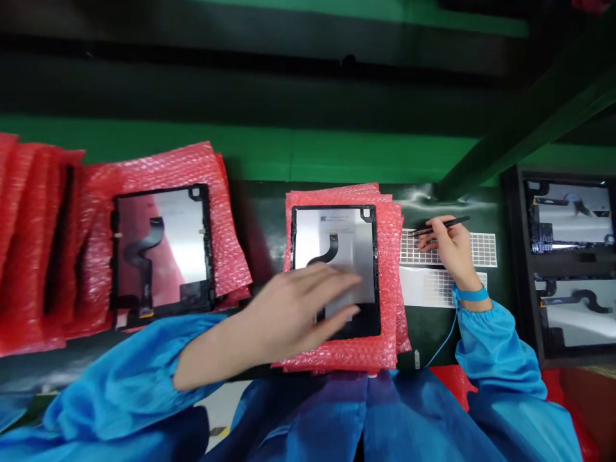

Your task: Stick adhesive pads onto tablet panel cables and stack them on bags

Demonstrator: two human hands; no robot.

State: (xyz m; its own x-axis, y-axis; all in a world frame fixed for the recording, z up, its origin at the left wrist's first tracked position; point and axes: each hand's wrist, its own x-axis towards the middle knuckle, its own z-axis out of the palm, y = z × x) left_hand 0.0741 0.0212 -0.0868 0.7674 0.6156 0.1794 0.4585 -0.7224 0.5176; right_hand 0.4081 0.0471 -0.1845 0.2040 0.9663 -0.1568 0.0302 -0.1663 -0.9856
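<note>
My left hand (308,305), slightly blurred, is over the lower left of a tablet-sized screen panel (353,276). Its fingers are stretched out and it holds nothing; whether it touches the panel I cannot tell. The panel has a silvery back, a black frame and a dark flex cable (332,245), and it lies on red bubble-wrap bags (391,276). To the right, my right hand (445,240) grips black tweezers (455,221). Their tips point left, over a white sheet of small grid stickers (484,249). Around the right wrist is a blue strap (472,294) with a cord.
A similar panel (192,250) lies on red bubble wrap at left, beside a pile of red bubble-wrap bags (29,250). Below the sticker sheet is a second sheet (416,287). A black tray (524,308) with two panels stands at right. A green beam (524,131) slants overhead.
</note>
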